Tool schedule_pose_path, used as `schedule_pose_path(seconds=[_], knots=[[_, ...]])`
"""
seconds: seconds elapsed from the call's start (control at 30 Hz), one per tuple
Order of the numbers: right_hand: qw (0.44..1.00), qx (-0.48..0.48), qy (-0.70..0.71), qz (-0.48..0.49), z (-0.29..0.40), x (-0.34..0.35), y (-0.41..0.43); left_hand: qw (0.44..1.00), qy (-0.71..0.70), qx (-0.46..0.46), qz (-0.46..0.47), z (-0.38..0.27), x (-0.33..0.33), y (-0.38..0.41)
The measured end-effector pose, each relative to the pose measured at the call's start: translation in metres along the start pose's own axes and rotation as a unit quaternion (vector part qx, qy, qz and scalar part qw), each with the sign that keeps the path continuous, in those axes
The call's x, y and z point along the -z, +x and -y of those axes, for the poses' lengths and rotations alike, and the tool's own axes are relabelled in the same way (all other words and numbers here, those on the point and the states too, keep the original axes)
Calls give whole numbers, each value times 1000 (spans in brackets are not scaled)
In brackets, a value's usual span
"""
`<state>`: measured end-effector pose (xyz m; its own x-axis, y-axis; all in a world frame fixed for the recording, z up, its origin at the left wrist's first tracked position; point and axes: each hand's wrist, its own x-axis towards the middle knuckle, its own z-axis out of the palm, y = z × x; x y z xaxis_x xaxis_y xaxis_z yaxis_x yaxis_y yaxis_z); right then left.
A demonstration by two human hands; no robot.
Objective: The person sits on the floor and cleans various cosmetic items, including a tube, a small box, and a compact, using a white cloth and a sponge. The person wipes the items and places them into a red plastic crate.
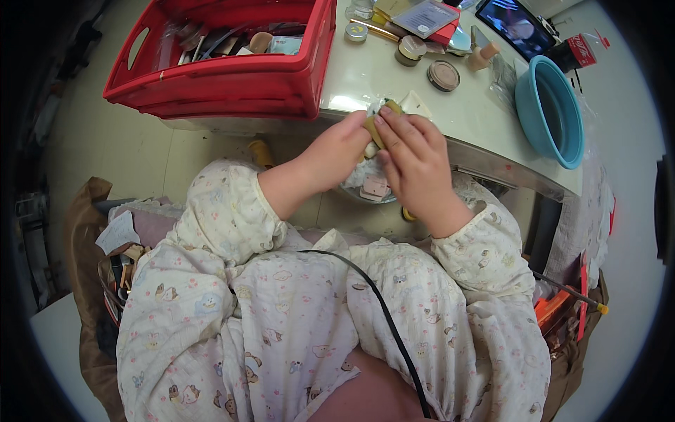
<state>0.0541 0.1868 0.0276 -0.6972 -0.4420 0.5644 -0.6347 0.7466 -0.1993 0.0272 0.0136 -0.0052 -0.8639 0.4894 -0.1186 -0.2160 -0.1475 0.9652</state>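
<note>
Both my hands meet over the table's front edge. My left hand (340, 150) grips one side of a yellowish-olive piece (375, 132), perhaps a sponge or cloth, and the fingers of my right hand (414, 158) press flat on its other side. Some whitish material shows just behind it, beside a cream-coloured tube or packet (416, 104). Under the hands, below table height, stands a bin (391, 199) holding crumpled white tissue (364, 173) and a pale pink item (375, 188). My fingers hide part of the piece.
A red plastic crate (221, 84) of cosmetics stands left on the white table (369, 84). Further back lie a round compact (443, 75), small jars (411, 50) and a tablet (514, 26). A blue basin (576, 124) and a cola bottle (577, 51) stand right. A black cable (377, 295) crosses my lap.
</note>
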Motion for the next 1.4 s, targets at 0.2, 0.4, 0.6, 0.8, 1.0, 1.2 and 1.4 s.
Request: schedule_pose_path(seconds=[0.2,0.4,0.6,0.8,1.0,1.2,1.4], knots=[[999,-13,-20,-48,-16,6,5,999,-38,1,-3,-6,6,-2],[996,-36,-36,-77,-23,10,15,999,-34,-23,-1,-13,3,-5],[997,55,-25,-40,10,-4,0,999,-33,-30,-14,-11,6,-9],[996,-4,-77,-51,-7,-11,1,996,-33,-79,-24,-13,6,-5],[995,-36,-75,-53,-15,0,13,997,-22,-72,-29,-17,6,-7],[998,49,-41,-25,9,-12,-1,998,-4,-68,-18,-8,13,-7],[995,6,-77,-63,-12,-16,-1,998,6,-69,2,-15,11,-6]])
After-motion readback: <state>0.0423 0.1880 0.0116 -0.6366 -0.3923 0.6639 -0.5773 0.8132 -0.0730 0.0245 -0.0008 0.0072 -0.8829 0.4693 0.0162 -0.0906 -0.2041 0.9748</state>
